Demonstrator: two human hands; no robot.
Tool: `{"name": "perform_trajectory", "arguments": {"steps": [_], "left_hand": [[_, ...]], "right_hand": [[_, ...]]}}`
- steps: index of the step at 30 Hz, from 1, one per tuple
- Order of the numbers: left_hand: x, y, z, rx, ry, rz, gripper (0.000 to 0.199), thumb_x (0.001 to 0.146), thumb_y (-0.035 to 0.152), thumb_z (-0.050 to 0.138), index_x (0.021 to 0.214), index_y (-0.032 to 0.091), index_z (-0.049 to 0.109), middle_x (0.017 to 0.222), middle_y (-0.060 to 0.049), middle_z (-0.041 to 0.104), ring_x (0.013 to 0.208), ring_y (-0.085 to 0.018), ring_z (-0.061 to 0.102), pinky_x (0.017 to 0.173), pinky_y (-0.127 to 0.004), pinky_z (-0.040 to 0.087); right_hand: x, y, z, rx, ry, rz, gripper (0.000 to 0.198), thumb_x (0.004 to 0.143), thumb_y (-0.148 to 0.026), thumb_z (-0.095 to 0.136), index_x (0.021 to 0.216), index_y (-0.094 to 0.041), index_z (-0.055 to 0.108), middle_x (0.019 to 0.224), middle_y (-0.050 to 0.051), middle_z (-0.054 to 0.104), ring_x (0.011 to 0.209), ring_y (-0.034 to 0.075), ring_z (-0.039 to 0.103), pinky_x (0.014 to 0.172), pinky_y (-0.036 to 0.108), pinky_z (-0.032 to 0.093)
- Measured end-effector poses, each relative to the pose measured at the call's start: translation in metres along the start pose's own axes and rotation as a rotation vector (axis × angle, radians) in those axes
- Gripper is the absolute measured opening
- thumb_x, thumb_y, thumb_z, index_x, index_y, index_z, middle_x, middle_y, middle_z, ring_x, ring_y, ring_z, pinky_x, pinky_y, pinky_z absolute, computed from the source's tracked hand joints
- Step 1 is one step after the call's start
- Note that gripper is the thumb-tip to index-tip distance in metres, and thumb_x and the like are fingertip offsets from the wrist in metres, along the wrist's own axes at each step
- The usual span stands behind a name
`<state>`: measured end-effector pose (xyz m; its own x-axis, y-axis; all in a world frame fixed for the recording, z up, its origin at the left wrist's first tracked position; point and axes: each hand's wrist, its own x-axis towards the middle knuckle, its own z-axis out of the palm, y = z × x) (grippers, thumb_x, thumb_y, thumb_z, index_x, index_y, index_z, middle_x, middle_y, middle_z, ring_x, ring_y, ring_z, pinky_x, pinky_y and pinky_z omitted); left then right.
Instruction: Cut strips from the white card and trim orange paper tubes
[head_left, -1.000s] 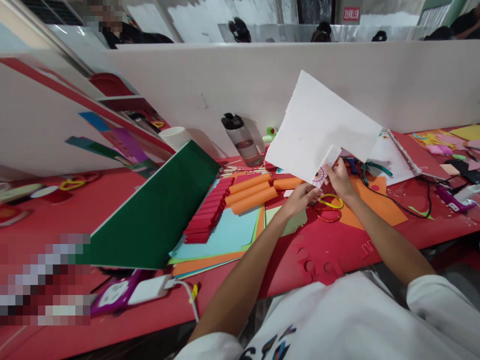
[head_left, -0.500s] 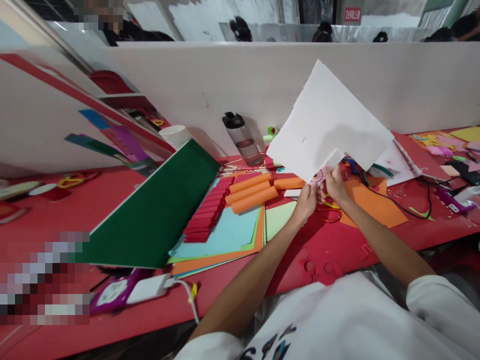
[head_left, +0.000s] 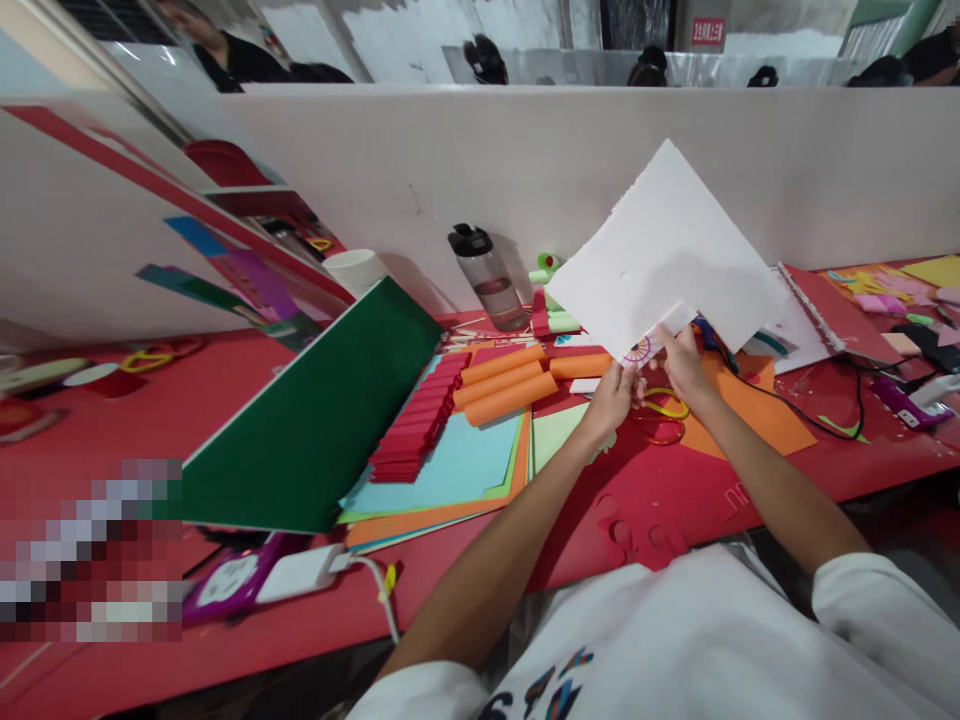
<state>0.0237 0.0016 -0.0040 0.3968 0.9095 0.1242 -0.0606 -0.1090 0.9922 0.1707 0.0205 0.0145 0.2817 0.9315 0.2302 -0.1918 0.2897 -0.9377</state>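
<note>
A large white sheet of paper [head_left: 667,230] is held up off the table, tilted, with one corner pointing upward and a rough left edge. At its lower corner a strip is turned over or laid on top, bearing a round purple drawing [head_left: 637,350] like a spoked wheel. My left hand [head_left: 611,400] pinches the bottom corner just below that drawing. Higher and to the right, my right hand [head_left: 682,362] grips the strip's edge, its fingers closed on the paper. Yellow-handled scissors [head_left: 666,403] lie on the table beneath my hands.
Left of my arms lie orange paper rolls [head_left: 510,388], folded red paper strips [head_left: 416,425] and stacked coloured sheets [head_left: 450,465]. A green board [head_left: 315,420] leans at the left. Behind stands a water bottle [head_left: 491,280]. A black cable [head_left: 810,410] crosses orange paper at the right.
The white sheet has shifted slightly right and its top corner has dropped. My right hand has moved a little right along the strip, so more of the purple drawing shows.
</note>
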Motion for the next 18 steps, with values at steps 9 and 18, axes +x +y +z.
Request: {"name": "perform_trajectory", "arguments": {"steps": [9, 18], "left_hand": [[0.0, -0.012, -0.007, 0.274, -0.032, 0.104, 0.053, 0.105, 0.071, 0.037, 0.084, 0.024, 0.05, 0.062, 0.0, 0.061, 0.056, -0.016, 0.056, 0.06, -0.03, 0.045], [-0.005, -0.016, -0.003, 0.307, 0.013, 0.061, 0.04, 0.109, 0.06, 0.036, 0.097, 0.024, 0.05, 0.069, 0.001, 0.065, 0.063, -0.019, 0.062, 0.066, -0.032, 0.046]], "right_hand": [[0.005, 0.001, -0.005, 0.122, 0.098, 0.09, 0.028, 0.096, -0.041, 0.068, 0.106, -0.028, 0.045, 0.085, -0.002, 0.059, 0.067, 0.013, 0.053, 0.049, 0.024, 0.036], [0.002, 0.004, 0.002, 0.174, 0.119, 0.017, 0.04, 0.083, -0.05, 0.078, 0.097, -0.029, 0.047, 0.077, -0.004, 0.052, 0.056, 0.013, 0.046, 0.04, 0.022, 0.033]]}}
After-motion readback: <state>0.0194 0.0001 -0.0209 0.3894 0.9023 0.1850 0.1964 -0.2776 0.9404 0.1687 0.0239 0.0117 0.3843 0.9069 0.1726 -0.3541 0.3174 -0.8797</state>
